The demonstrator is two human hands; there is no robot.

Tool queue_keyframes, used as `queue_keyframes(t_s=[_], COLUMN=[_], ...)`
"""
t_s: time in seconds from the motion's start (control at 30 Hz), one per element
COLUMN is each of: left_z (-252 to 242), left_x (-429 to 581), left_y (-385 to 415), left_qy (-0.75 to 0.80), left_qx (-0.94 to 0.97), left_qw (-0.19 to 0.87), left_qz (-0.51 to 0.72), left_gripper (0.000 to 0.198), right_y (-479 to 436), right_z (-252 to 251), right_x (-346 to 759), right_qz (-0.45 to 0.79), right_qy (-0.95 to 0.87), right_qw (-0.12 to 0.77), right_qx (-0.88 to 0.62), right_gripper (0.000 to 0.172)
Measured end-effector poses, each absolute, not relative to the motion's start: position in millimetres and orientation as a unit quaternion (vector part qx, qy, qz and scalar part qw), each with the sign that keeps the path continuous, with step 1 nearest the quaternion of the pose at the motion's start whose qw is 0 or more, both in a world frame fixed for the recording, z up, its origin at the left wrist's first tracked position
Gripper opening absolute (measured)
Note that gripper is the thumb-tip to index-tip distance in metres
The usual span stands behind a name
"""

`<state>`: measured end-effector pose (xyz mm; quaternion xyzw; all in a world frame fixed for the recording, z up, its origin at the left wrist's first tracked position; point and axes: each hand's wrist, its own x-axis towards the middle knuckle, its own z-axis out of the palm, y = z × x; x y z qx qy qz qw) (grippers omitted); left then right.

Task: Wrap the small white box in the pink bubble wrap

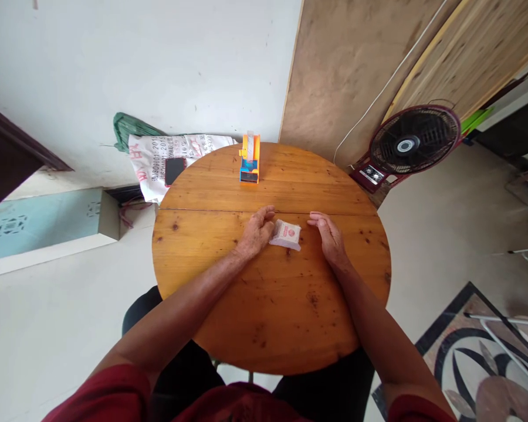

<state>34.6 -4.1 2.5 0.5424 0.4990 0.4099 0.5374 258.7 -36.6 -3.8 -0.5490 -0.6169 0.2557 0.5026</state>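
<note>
A small white packet (286,234) with red print lies near the middle of the round wooden table (273,316). My left hand (257,231) rests on the table and touches the packet's left edge with its fingers, which are loosely curled. My right hand (329,234) lies flat on the wood just right of the packet, fingers stretched out and holding nothing. An orange and blue tape dispenser (250,158) stands at the table's far edge, beyond both hands.
A white printed sack (158,158) with a black phone (175,170) on it lies on the floor behind the table at the left. A dark red floor fan (411,143) stands at the right. Wooden boards (356,58) lean on the wall.
</note>
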Motion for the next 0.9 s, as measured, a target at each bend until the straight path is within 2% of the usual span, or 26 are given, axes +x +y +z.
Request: queue_keyframes(t_s=[0.27, 0.53, 0.63, 0.73, 0.8, 0.9], left_z=[-7.1, 0.9, 9.7, 21.1, 28.2, 34.1], left_x=[37.8, 33.4, 28.9, 23.5, 20.8, 20.0], left_y=[-4.5, -4.5, -4.1, -4.4, -5.7, -8.8], left_qy=[0.505, 0.496, 0.489, 0.477, 0.463, 0.437], left_qx=[0.554, 0.615, 0.615, 0.642, 0.681, 0.741], left_qw=[0.507, 0.461, 0.492, 0.509, 0.493, 0.452], left_qz=[0.425, 0.405, 0.374, 0.319, 0.279, 0.238], left_gripper=[0.043, 0.034, 0.040, 0.058, 0.072, 0.078], right_y=[-37.7, -36.7, -36.2, -35.5, -34.8, -34.5], right_z=[0.8, -0.8, 17.9, 44.6, 58.3, 64.3], right_x=[255.3, 248.6, 242.9, 241.0, 240.7, 237.3], right_qz=[0.225, 0.223, 0.243, 0.260, 0.272, 0.279], right_qy=[-0.619, -0.618, -0.647, -0.683, -0.704, -0.737], right_qw=[0.513, 0.515, 0.471, 0.411, 0.373, 0.340], right_qx=[-0.551, -0.550, -0.548, -0.546, -0.540, -0.512], right_gripper=[0.036, 0.023, 0.021, 0.019, 0.019, 0.024])
